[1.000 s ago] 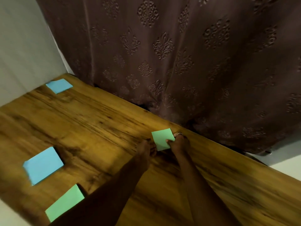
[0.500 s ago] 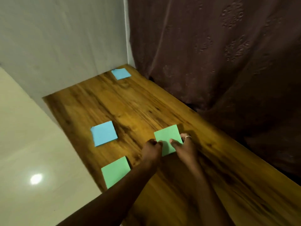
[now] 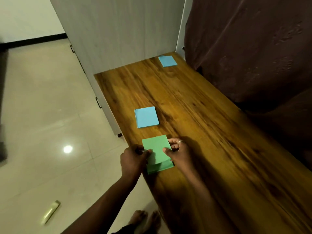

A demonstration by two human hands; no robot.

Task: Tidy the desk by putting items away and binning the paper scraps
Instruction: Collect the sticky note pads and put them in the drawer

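My left hand (image 3: 133, 162) and my right hand (image 3: 179, 153) hold a green paper square (image 3: 156, 147) between them, thumbs on its near corners. It hovers just over a second green square (image 3: 160, 167) lying near the wooden desk's (image 3: 211, 132) left edge, and hides most of that one. A blue square (image 3: 146, 119) lies flat a little farther along the same edge. Another blue square (image 3: 167, 61) sits at the far end by the wall. A ring shows on my right hand.
A dark brown curtain (image 3: 253, 56) hangs along the desk's right side. A pale cabinet panel (image 3: 118, 31) closes the far end. Shiny tiled floor (image 3: 42, 115) lies to the left, with a small yellowish object (image 3: 50, 211) on it. Bare feet (image 3: 145, 220) show below.
Both hands carried the green square from the curtain side to the desk's left edge, bringing it over the other green square. The view swung left toward the floor.
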